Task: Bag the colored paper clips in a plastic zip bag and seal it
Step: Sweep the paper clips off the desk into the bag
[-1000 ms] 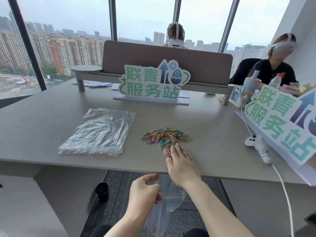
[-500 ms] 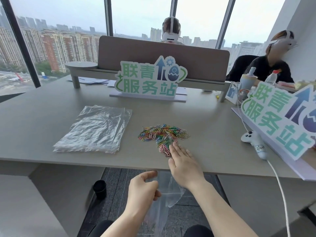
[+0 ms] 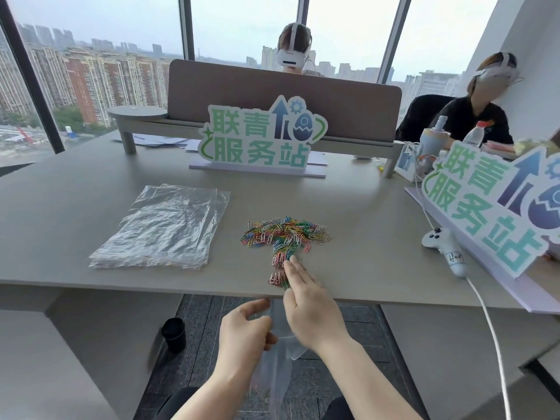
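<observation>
Left grip (image 3: 245, 331) is pinching a clear bag (image 3: 277, 362) below the desk (image 3: 378, 237) edge; my right grip (image 3: 309, 307), fingers spread flat, is touching paper clips (image 3: 285, 237).

The left hand (image 3: 245, 330) hung below the desk edge, forearm bare, fingers curled with thumb and forefinger pinched together. The right hand (image 3: 309, 310) reached forward across it, palm down and fingers straight and close together, fingertips (image 3: 292, 263) past the near edge. Both forearms rose from the bottom of the view.
</observation>
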Demonstrator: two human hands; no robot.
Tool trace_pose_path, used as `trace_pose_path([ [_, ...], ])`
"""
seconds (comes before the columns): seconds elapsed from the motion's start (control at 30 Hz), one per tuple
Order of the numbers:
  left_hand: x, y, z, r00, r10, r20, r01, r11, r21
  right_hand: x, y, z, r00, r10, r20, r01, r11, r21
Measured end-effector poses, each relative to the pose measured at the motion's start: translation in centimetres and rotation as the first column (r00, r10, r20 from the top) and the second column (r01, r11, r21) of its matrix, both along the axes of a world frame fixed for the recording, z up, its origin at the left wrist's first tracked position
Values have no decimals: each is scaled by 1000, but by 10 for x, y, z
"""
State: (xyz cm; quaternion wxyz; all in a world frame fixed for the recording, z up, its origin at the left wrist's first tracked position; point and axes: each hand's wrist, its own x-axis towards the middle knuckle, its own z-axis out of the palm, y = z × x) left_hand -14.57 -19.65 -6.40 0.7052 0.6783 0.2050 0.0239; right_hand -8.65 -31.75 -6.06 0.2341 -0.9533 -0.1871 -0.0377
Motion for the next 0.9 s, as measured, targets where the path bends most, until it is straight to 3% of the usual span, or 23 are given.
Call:
trace_pose_path([
  [0.07, -2, 1, 2, 1000, -3, 3, 3, 1000, 0, 14, -8, 4, 1000, -28, -1, 28, 998, 58],
  [0.37, -4, 4, 8, 1000, -8, 6, 8, 1000, -19, 56, -14, 9, 992, 106, -70, -112, 990, -81],
  [0.9, -7, 10, 2, 998, 53, 28, -51, 998, -46, 10, 1, -13, 990, 64, 125, -57, 996, -66],
])
